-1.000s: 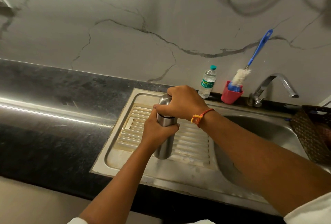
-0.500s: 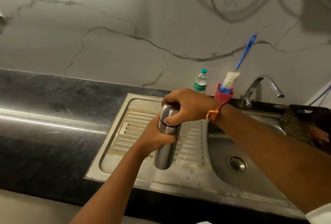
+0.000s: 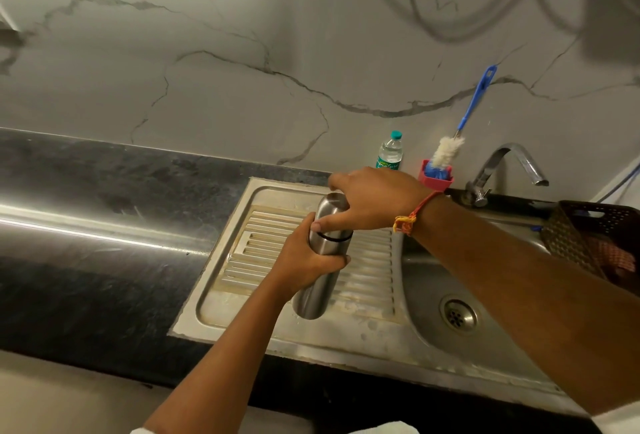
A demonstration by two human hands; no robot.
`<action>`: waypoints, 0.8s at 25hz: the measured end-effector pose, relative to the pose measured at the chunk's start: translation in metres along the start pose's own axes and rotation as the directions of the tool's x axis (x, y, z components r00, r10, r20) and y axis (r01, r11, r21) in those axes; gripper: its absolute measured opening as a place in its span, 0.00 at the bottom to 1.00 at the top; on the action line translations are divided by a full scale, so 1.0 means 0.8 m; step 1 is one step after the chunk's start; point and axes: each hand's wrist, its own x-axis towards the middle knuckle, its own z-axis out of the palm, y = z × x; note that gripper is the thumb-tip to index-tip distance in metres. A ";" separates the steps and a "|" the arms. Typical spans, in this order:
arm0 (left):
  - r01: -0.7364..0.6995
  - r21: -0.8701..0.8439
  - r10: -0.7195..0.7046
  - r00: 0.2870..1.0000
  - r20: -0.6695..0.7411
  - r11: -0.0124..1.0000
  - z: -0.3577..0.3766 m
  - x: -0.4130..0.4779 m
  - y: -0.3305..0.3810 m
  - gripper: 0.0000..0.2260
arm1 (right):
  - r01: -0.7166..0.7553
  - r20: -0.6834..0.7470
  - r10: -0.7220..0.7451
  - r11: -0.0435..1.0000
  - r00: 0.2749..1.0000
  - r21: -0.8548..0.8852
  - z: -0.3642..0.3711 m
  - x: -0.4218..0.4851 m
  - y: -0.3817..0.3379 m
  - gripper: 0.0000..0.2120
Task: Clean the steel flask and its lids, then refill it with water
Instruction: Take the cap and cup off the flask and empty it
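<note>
Over the drainboard (image 3: 239, 260), left hand (image 3: 304, 260) grips the steel flask (image 3: 317, 295) — black-ringed — right hand (image 3: 374, 198) clasping its lid (image 3: 331, 213).

The plastic bottle (image 3: 391, 151) wears a green label (image 3: 388, 165) whose white lettering is too blurred to read.

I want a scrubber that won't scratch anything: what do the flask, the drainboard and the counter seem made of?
Steel flask and lid: brushed stainless steel, by the soft satin sheen; a dark ring at the seam, perhaps rubber. Drainboard: ribbed pressed stainless steel, dull, with yellowish staining. Counter: dark polished stone, probably granite, speckled and mirroring a light streak.
</note>
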 end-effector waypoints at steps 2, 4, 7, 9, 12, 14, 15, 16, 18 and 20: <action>0.010 -0.012 -0.010 1.000 -0.007 1.000 -0.004 -0.004 -0.002 0.27 | 0.001 0.086 -0.006 0.998 0.996 0.056 -0.004 -0.004 -0.005 0.28; 0.011 -0.030 -0.011 1.000 -0.013 1.000 -0.007 -0.007 -0.004 0.28 | 0.098 0.131 -0.114 0.987 0.985 0.123 -0.012 -0.004 -0.010 0.26; 0.010 -0.033 -0.011 1.000 -0.016 0.999 -0.010 -0.012 -0.003 0.27 | 0.204 0.154 -0.232 0.962 0.960 0.179 -0.015 -0.002 -0.019 0.25; 0.010 -0.026 -0.010 1.000 -0.014 1.000 -0.011 -0.015 -0.004 0.25 | 0.234 0.071 -0.265 0.929 0.962 0.286 -0.010 0.001 -0.024 0.12; 0.013 -0.018 -0.013 1.000 -0.017 1.000 -0.013 -0.017 -0.004 0.25 | 0.267 -0.072 -0.258 0.895 0.963 0.357 -0.002 0.004 -0.034 0.14; 0.008 -0.016 -0.008 1.000 -0.010 1.000 -0.015 -0.019 -0.003 0.26 | 0.241 -0.106 -0.218 0.918 0.970 0.315 0.000 0.008 -0.034 0.26; 0.007 -0.009 -0.007 1.000 -0.010 1.000 -0.017 -0.020 -0.003 0.26 | 0.188 -0.094 -0.171 0.955 0.981 0.228 0.001 0.009 -0.034 0.32; 0.009 -0.003 -0.009 1.000 -0.014 1.000 -0.018 -0.020 -0.004 0.26 | 0.116 -0.073 -0.108 0.986 0.992 0.121 0.002 0.011 -0.033 0.36; 0.020 -0.005 -0.020 0.999 -0.028 1.000 -0.023 -0.020 -0.006 0.26 | 0.005 -0.026 -0.005 1.000 1.000 0.002 0.001 0.012 -0.034 0.36; 0.022 -0.005 -0.022 0.999 -0.033 1.000 -0.027 -0.019 -0.009 0.26 | -0.001 0.024 0.000 0.999 1.000 0.040 0.000 0.013 -0.035 0.29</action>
